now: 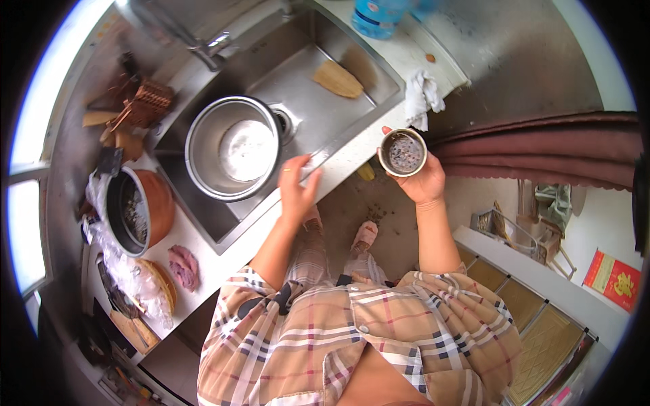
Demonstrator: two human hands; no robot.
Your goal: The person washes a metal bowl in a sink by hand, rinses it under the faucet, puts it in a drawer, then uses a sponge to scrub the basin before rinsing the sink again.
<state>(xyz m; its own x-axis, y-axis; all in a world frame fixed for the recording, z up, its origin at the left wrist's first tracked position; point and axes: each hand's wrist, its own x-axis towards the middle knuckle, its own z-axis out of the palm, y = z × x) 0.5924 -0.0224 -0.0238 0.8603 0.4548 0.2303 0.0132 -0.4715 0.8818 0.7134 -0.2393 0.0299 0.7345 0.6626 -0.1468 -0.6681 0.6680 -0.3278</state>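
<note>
In my right hand [424, 182] is a small round cup [403, 151], held in front of the counter's edge. Dark and pale grains or seeds fill it, mixed together and wet-looking. My left hand [295, 188] is over the front rim of the stainless steel sink [264, 76], fingers apart with nothing between them. A metal pot [232, 148], wide and round, stands inside the sink to the left of that hand. Its inside looks bare and shiny. Further right in the sink lies a tan loofah-like scrubber [338, 79].
On the left counter stand a brown pot [157, 208] with grains inside, a plastic bag [137, 284] and a purple cloth [183, 268]. A faucet [210, 53] rises behind the sink. At right are a white cloth [422, 99], a blue plastic bottle [378, 18] and a maroon curtain [538, 147].
</note>
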